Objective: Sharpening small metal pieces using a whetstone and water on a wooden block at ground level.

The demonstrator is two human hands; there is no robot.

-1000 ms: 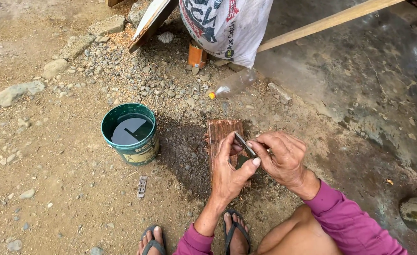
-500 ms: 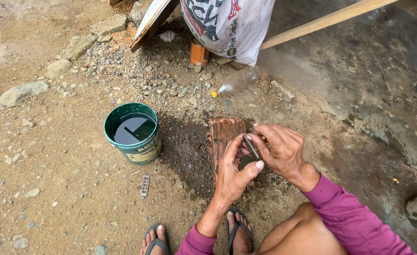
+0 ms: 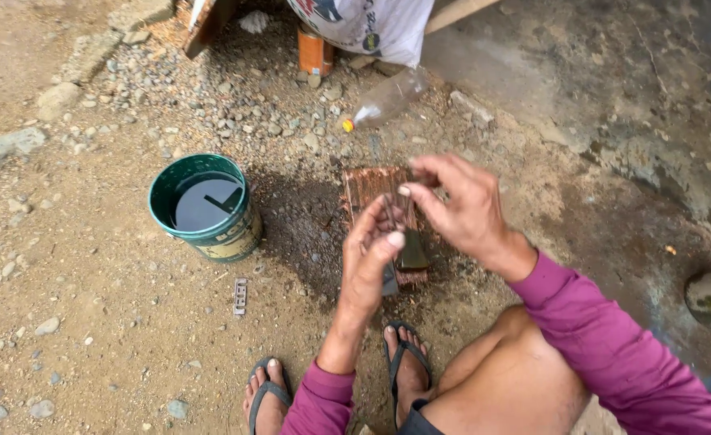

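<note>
My right hand [image 3: 464,211] pinches the top of a thin dark metal blade [image 3: 398,211], which stands nearly upright. My left hand [image 3: 374,259] closes its thumb and fingertips on the blade's lower part. Both hands hover above a reddish-brown ribbed block [image 3: 369,187] lying on the wet ground. A dark flat stone [image 3: 413,251] rests on the block's near end. My sandalled feet [image 3: 408,366] are just below the hands.
A green bucket [image 3: 239,235] holding dark water stands to the left of the block. A small metal strip [image 3: 240,296] lies on the dirt near it. A clear plastic bottle [image 3: 388,98], an orange can [image 3: 315,52] and a white sack [image 3: 372,24] lie beyond.
Both hands have lifted off the block toward the camera. The blade, held flat near the block before, now stands upright between the fingers.
</note>
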